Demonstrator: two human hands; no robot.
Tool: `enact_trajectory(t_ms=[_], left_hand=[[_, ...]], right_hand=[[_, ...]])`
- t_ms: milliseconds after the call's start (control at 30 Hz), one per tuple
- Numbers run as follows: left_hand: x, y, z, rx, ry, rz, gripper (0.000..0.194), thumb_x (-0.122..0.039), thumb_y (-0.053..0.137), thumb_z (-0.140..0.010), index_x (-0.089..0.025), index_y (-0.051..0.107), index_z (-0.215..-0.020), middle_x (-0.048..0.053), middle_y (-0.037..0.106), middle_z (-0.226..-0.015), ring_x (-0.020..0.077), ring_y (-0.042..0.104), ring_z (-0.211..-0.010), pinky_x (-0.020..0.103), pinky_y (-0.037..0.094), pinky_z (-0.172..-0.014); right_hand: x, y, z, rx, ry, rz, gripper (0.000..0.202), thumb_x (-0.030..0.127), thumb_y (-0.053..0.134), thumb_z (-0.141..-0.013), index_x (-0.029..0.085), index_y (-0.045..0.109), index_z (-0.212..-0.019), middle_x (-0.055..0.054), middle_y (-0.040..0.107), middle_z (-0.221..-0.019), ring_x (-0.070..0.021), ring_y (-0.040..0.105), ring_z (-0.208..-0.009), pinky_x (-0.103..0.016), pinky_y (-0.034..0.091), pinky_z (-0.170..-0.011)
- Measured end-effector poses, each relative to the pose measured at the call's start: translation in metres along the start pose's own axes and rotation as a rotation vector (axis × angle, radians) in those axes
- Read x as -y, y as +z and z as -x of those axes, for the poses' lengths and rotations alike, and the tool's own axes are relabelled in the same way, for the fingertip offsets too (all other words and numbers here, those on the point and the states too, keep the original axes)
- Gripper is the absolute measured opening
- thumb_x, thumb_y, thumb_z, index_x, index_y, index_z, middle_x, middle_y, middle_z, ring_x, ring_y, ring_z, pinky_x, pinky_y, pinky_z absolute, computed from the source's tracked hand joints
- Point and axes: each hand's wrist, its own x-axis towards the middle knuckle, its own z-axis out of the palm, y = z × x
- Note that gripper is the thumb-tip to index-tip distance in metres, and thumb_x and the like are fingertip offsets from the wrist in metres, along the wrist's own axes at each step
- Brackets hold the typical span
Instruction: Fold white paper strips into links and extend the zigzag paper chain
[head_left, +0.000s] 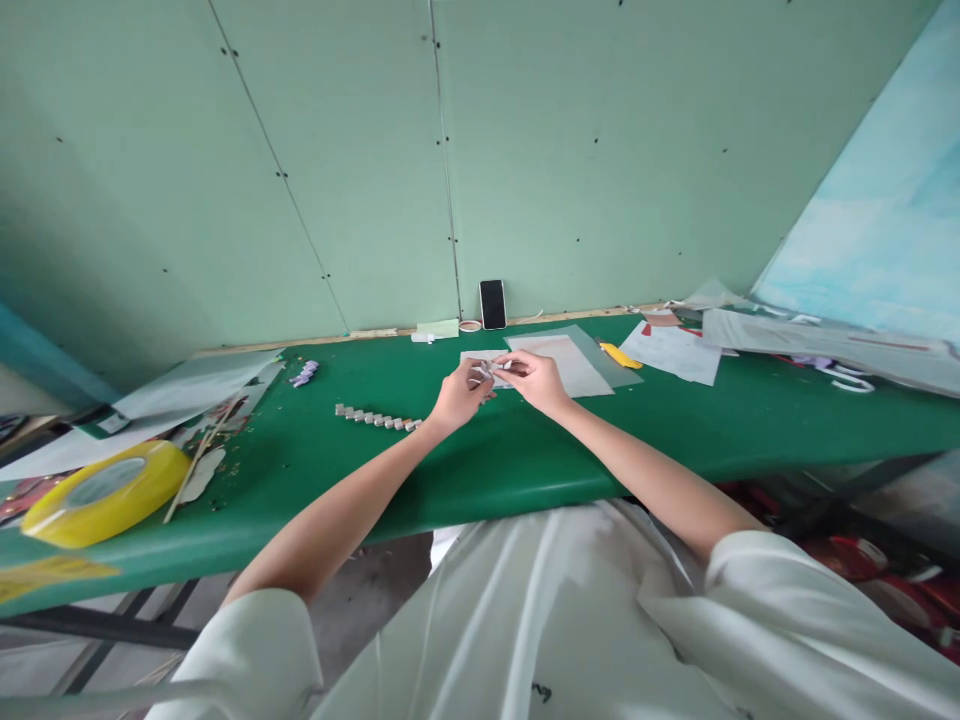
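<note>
Over the middle of the green table, my left hand (460,393) and my right hand (536,378) meet at the fingertips. Between them is a small white folded piece (491,370), perhaps paper; its exact shape is too small to make out. Both hands are closed on it, the fingers pinching from either side. Under and behind the fingers lies a white sheet (471,355), partly hidden. To the left of my left hand rests a zigzag chain of small folded pieces (375,417), its near end close to my wrist.
A phone (493,304) leans against the wall. Paper sheets (570,365) and a yellow cutter (620,355) lie right of my hands. A yellow tape roll (105,493), thin sticks (199,460) and a small purple piece (304,373) are on the left. More sheets (825,338) cover the right end.
</note>
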Motion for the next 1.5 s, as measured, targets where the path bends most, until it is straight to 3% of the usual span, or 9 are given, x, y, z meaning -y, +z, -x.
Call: enact_trajectory(t_ms=[133,333,567,800,1133,1333,1500], left_hand=[[-0.004,-0.002,0.002,0.027,-0.002,0.000,0.026,-0.030,0.069,-0.093,-0.020,0.056,-0.114,0.006,0.076,-0.093,0.0191,0.077,-0.074,0.022,0.052,-0.055],[-0.007,-0.007,0.002,0.030,-0.002,0.010,0.026,-0.028,0.070,-0.093,-0.020,0.057,-0.114,0.006,0.075,-0.093,0.0186,0.077,-0.075,0.024,0.056,-0.061],[-0.007,-0.011,0.000,0.095,0.010,0.019,0.027,-0.028,0.073,-0.090,-0.019,0.059,-0.111,0.005,0.075,-0.087,0.0192,0.077,-0.071,0.027,0.057,-0.063],[-0.005,-0.013,0.001,0.139,0.008,-0.005,0.030,-0.033,0.076,-0.089,-0.018,0.060,-0.109,0.005,0.076,-0.082,0.0198,0.077,-0.070,0.030,0.059,-0.068],[-0.005,-0.014,0.001,0.168,0.007,-0.020,0.039,-0.035,0.082,-0.085,-0.019,0.060,-0.112,0.006,0.077,-0.086,0.0213,0.078,-0.070,0.030,0.061,-0.067],[-0.002,-0.015,0.000,0.235,-0.012,0.031,0.040,-0.037,0.081,-0.085,-0.018,0.059,-0.111,0.005,0.077,-0.082,0.0202,0.077,-0.069,0.030,0.061,-0.068],[-0.001,-0.011,0.000,0.224,0.027,0.060,0.039,-0.036,0.082,-0.083,-0.017,0.059,-0.109,0.002,0.073,-0.078,0.0186,0.076,-0.070,0.028,0.058,-0.068]], right_hand=[[0.002,-0.006,0.000,0.035,-0.006,-0.015,0.036,0.050,0.085,-0.082,0.019,0.080,-0.101,-0.009,0.081,-0.092,-0.0274,0.079,-0.085,-0.038,0.066,-0.074],[0.003,-0.011,0.001,0.123,-0.009,-0.076,0.038,0.045,0.084,-0.084,0.022,0.080,-0.114,-0.010,0.081,-0.110,-0.0297,0.079,-0.104,-0.044,0.067,-0.096],[-0.010,-0.020,-0.004,0.127,-0.169,0.083,0.031,0.049,0.081,-0.087,0.023,0.082,-0.104,-0.007,0.082,-0.100,-0.0270,0.081,-0.089,-0.043,0.069,-0.089],[-0.007,-0.027,-0.009,0.192,-0.401,0.223,0.017,0.042,0.078,-0.093,0.026,0.080,-0.098,-0.009,0.078,-0.100,-0.0259,0.075,-0.093,-0.043,0.064,-0.087],[-0.009,-0.028,-0.005,0.289,-0.420,0.265,0.011,0.035,0.071,-0.098,0.026,0.078,-0.099,-0.009,0.073,-0.101,-0.0246,0.071,-0.092,-0.042,0.061,-0.086],[-0.007,-0.025,-0.005,0.242,-0.443,0.247,0.010,0.034,0.073,-0.097,0.025,0.078,-0.094,-0.008,0.073,-0.095,-0.0240,0.071,-0.087,-0.041,0.060,-0.082],[-0.001,-0.027,-0.005,0.348,-0.489,0.250,0.012,0.031,0.067,-0.101,0.026,0.077,-0.096,-0.008,0.074,-0.100,-0.0240,0.072,-0.092,-0.041,0.060,-0.085]])
